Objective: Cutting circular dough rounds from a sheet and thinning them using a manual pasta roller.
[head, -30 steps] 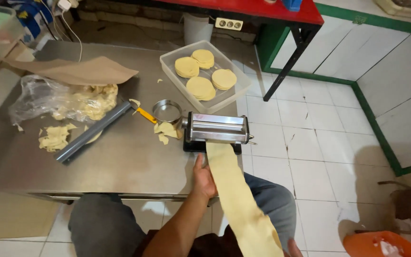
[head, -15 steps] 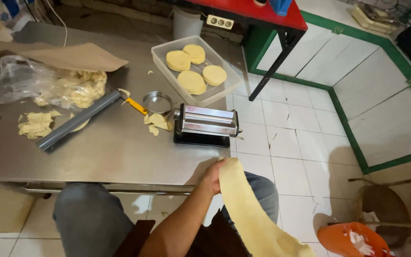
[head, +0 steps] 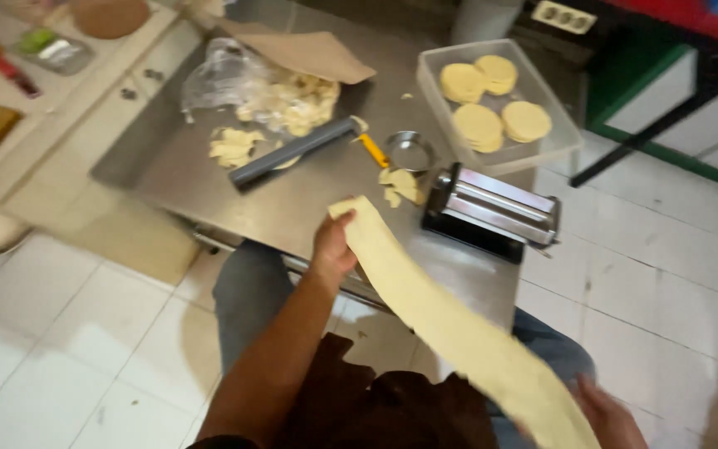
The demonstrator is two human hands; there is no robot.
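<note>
A long flat sheet of pale dough (head: 442, 316) stretches between both of my hands, above the near edge of the steel table (head: 292, 208). My left hand (head: 332, 246) grips the sheet's far end. My right hand (head: 604, 414) supports the near end at the bottom right, partly hidden under the dough. A metal pasta roller machine (head: 492, 209) stands on the table just right of the sheet's far end, apart from it.
A clear tray (head: 558, 150) with several round dough discs sits behind the machine. A grey rolling pin (head: 297, 150), a yellow-handled tool (head: 373, 151), a round metal cutter (head: 409, 151), dough scraps (head: 234, 145) and a plastic bag (head: 226, 75) lie on the table. White tiled floor surrounds it.
The dough sheet has come out of the roller machine and swung left with my left hand. The view has turned, so the table now lies at a slant.
</note>
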